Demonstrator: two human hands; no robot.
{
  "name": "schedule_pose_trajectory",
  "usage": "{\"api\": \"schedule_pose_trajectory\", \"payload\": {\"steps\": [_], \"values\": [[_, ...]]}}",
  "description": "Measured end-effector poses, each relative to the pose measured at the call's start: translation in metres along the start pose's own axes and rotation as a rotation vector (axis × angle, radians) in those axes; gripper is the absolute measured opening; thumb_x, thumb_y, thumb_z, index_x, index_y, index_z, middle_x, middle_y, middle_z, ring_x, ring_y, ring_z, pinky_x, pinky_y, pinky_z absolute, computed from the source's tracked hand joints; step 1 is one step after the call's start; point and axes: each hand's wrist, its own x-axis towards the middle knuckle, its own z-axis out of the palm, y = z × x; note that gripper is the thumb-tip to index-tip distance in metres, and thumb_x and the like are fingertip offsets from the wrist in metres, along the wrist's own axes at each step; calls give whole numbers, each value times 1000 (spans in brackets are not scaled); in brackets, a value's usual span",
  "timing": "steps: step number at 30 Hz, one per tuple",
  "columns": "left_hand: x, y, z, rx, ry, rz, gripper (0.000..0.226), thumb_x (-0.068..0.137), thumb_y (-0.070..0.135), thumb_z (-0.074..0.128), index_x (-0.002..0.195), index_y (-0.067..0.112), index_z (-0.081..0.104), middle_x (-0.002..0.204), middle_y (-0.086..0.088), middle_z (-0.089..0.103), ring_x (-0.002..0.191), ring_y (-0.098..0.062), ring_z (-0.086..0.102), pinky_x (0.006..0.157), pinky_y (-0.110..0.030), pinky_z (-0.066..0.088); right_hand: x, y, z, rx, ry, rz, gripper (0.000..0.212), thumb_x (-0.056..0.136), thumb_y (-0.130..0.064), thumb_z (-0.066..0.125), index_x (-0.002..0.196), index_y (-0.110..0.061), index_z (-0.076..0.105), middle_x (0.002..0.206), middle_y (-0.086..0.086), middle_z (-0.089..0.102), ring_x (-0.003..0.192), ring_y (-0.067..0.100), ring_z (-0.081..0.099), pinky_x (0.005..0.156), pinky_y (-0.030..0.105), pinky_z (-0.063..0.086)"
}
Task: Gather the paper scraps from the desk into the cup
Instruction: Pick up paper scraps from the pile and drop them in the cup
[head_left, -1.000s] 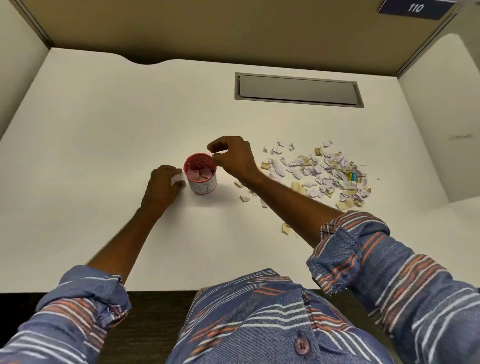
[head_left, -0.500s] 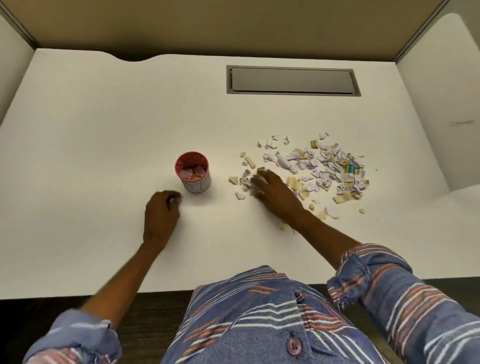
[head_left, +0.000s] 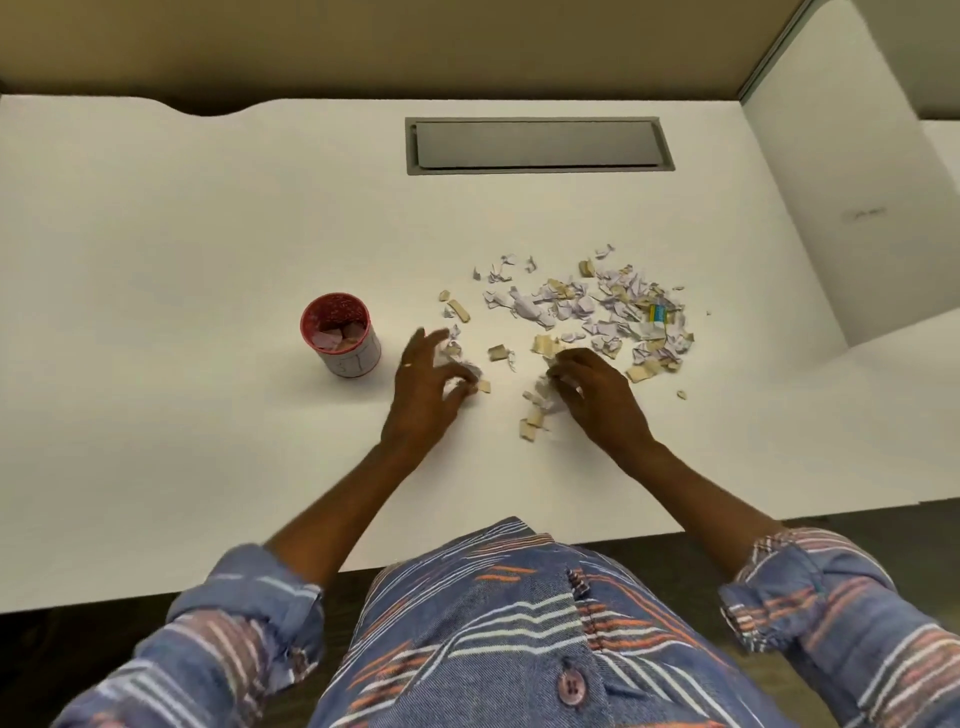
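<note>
we are looking down on a white tabletop (head_left: 208, 234). toward the left a cup (head_left: 340, 332) is standing upright, red inside, pale outside with a handwritten mark we are not managing to read. a few scraps are lying in its bottom.

just right of the cup the left hand (head_left: 423, 395) is reaching in. one finger is pointing straight away from us and the others are bending toward some loose bits beside the thumb. the hand is blurring, so we cannot tell whether it is pinching those bits or only touching them.

further right, with a bare gap between, the right hand (head_left: 597, 395) is lying palm down with its fingers curling over a small heap. it is clutching several pieces, and white paper is showing between the fingers. more tan and white pieces are lying just under its fingertips.

beyond and to the right of both hands the main spread of scraps (head_left: 571, 304) is covering the tabletop, well apart from the cup. they are mostly white and tan, with one blue and yellow piece near the right edge.

at the back a grey hatch (head_left: 537, 144) is sitting flush in the tabletop. a pale wall (head_left: 831, 208) is closing off the right side. a striped blue shirt (head_left: 509, 623) with rolled sleeves is filling the bottom.
</note>
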Motion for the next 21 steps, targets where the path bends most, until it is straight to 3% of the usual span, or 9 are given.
{"api": "schedule_pose_trajectory", "payload": {"steps": [2, 4, 6, 8, 11, 14, 17, 21], "values": [[16, 5, 7, 31, -39, -42, 9, 91, 20, 69, 94, 24, 77, 162, -5, 28, 154, -33, 5, 123, -42, 14, -10, 11, -8, -9, -9, 52, 23, 93, -21, 71, 115, -15, 71, 134, 5, 60, 118, 26, 63, 93, 37, 55], [27, 9, 11, 35, -102, -93, 12, 91, 19, 66, 93, 21, 78, 164, -9, 22, 154, -37, 2, 124, -47, 11, -19, 20, -13, -22, -86, 136, 48, 91, -36, 72, 134, -20, 60, 152, 5, 46, 136, 26, 49, 106, 40, 48], [30, 11, 15, 15, -135, -112, 12, 91, 17, 66, 93, 17, 78, 160, -12, 31, 152, -36, 15, 123, -46, 18, -27, 25, -14, -31, -195, 218, 76, 88, -47, 73, 151, -21, 41, 163, 9, 28, 149, 28, 31, 117, 42, 36], [28, 14, 18, -98, -140, -129, 13, 90, 8, 66, 100, 9, 75, 144, -13, 50, 139, -29, 41, 116, -43, 34, -34, 26, -11, -51, -273, 267, 87, 89, -50, 70, 158, -22, 26, 167, 12, 15, 153, 33, 19, 122, 45, 27], [22, 16, 20, -27, -117, -90, 14, 89, 1, 64, 96, 8, 75, 124, -6, 62, 119, -23, 52, 99, -27, 42, -41, 21, 0, -140, -341, 230, 81, 97, -41, 62, 161, -25, 14, 169, 13, 8, 154, 36, 15, 123, 45, 26], [23, 20, 19, 65, -114, -56, 14, 89, 5, 63, 87, 15, 73, 103, 0, 66, 103, -23, 55, 85, -31, 45, -39, 11, 11, -204, -322, 152, 69, 102, -26, 55, 160, -28, 17, 168, 12, 14, 151, 34, 20, 114, 45, 40], [25, 23, 18, 86, -136, -42, 20, 88, 2, 62, 94, 15, 76, 99, 0, 69, 98, -21, 60, 85, -37, 50, -33, 3, 18, -244, -289, 60, 63, 100, -9, 54, 156, -26, 31, 162, 11, 30, 145, 32, 33, 98, 44, 54], [22, 25, 17, -5, -100, -122, 20, 95, 6, 58, 103, 13, 75, 92, 8, 67, 88, -10, 61, 89, -35, 53, -25, 5, 21, -283, -299, -15, 50, 94, -2, 60, 141, -18, 53, 151, 9, 47, 134, 30, 47, 93, 43, 56]]}}
